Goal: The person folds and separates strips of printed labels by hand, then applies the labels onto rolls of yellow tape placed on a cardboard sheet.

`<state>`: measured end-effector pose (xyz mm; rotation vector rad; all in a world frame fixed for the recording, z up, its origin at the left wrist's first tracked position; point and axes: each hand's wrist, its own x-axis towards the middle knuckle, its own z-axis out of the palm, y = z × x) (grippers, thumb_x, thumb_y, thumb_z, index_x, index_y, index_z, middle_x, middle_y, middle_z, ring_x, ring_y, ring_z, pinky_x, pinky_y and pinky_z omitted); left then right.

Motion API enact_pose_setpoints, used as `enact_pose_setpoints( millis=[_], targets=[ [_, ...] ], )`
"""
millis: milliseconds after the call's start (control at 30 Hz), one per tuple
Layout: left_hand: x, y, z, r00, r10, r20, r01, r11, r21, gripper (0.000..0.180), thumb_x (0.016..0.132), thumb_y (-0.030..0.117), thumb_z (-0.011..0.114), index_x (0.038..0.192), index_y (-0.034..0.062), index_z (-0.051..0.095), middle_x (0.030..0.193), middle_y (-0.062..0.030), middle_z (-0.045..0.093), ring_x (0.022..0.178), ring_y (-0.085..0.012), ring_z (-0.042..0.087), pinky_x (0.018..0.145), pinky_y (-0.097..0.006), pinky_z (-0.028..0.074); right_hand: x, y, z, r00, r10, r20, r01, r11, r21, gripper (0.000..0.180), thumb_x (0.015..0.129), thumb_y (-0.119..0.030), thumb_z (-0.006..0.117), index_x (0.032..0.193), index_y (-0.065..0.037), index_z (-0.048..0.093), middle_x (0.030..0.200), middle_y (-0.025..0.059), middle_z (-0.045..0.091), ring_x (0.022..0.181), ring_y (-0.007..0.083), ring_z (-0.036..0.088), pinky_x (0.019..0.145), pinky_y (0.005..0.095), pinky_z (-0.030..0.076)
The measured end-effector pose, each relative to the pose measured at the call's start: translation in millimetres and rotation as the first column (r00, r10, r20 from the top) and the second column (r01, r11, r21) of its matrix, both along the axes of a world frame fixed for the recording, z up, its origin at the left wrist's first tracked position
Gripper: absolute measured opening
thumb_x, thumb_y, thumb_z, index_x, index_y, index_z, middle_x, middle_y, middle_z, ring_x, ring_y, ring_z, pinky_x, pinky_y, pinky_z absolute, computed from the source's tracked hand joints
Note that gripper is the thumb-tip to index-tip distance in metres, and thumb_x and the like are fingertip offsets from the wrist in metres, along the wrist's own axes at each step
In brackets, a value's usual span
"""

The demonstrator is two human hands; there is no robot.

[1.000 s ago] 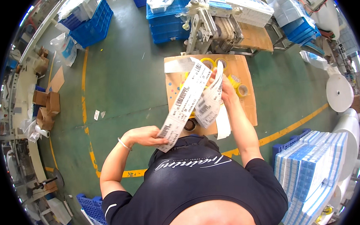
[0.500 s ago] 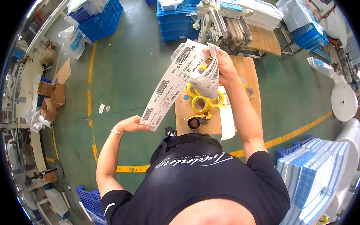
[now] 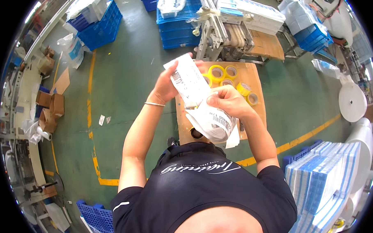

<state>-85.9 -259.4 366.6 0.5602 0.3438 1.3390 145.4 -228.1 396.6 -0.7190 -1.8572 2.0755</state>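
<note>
Now that the left hand (image 3: 168, 86) has risen to meet the right hand (image 3: 228, 100), both hands pinch the label strip (image 3: 195, 90), gathered short above the table (image 3: 253, 73)

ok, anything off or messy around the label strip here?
Floor litter: two paper scraps lie on the green floor left of the wooden table. The label strip hangs bunched below the right hand.

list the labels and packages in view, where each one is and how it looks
Label strip: long white printed band, held in both hands over the cardboard table.
Folded label bundle: white, crumpled, under the right hand.
Wrapped packs: blue-and-white stack, lower right.
Cardboard boxes: brown, far left floor.
</note>
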Motion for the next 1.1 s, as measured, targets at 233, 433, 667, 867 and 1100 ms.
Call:
enact_pose_setpoints(
  millis=[233,433,667,867,1100],
  targets=[
    [-1.3,17.8,49.2,0.996,0.06,-0.07,-0.052,0.993,0.104,0.056,0.099,0.033,0.038,0.145,0.004,0.026,0.143,-0.0263,0.037,0.131,-0.0414,0.04,0.107,-0.052,0.038,28.5,0.0,-6.3,0.995,-0.093,0.039,0.093,0.996,-0.009,0.022,0.091,-0.019,0.065,0.096,0.002,0.068,0.093,0.0034,0.068,0.077,0.0061,0.059,0.068,0.0222,0.048],
    [15.6,12.2,85.5,0.927,0.178,-0.329,-0.1,0.965,0.241,0.049,0.101,0.023,0.034,0.143,-0.0028,0.028,0.139,-0.0246,0.044,0.127,-0.0389,0.046,0.105,-0.048,0.04,52.6,22.3,36.7,0.863,-0.401,-0.308,0.432,0.901,0.035,0.016,0.089,-0.013,0.065,0.091,0.002,0.069,0.114,0.0085,0.059,0.093,0.014,0.061,0.079,0.0281,0.052],
    [55.7,4.4,98.6,0.958,0.137,-0.253,-0.083,0.974,0.211,0.047,0.102,0.025,0.04,0.14,-0.0023,0.036,0.137,-0.0158,0.048,0.122,-0.025,0.051,0.104,-0.037,0.042,-13.7,12.2,64.5,0.753,-0.425,-0.502,0.657,0.52,0.546,0.024,0.084,-0.017,0.072,0.101,-0.001,0.064,0.084,0.0047,0.062,0.074,0.0104,0.058,0.065,0.0243,0.047],
    [56.0,-6.9,106.6,0.792,0.303,-0.53,-0.15,0.938,0.311,0.043,0.101,0.02,0.044,0.137,-0.0035,0.042,0.141,-0.0116,0.046,0.125,-0.0243,0.049,0.103,-0.037,0.042,-30.0,14.4,64.8,0.695,-0.533,-0.482,0.715,0.45,0.535,0.036,0.081,-0.02,0.075,0.106,0.0,0.059,0.075,0.0044,0.059,0.066,0.0111,0.057,0.059,0.0263,0.046],
    [59.0,-9.8,119.4,0.881,0.281,-0.381,-0.187,0.946,0.265,0.037,0.1,0.021,0.049,0.13,-0.0003,0.052,0.127,-0.0078,0.058,0.113,-0.0158,0.056,0.095,-0.03,0.047,-39.3,25.5,52.1,0.746,-0.486,-0.456,0.662,0.465,0.588,0.028,0.079,-0.023,0.075,0.09,0.0,0.064,0.069,0.0063,0.056,0.06,0.0176,0.054,0.057,0.0307,0.044]
  ],
)
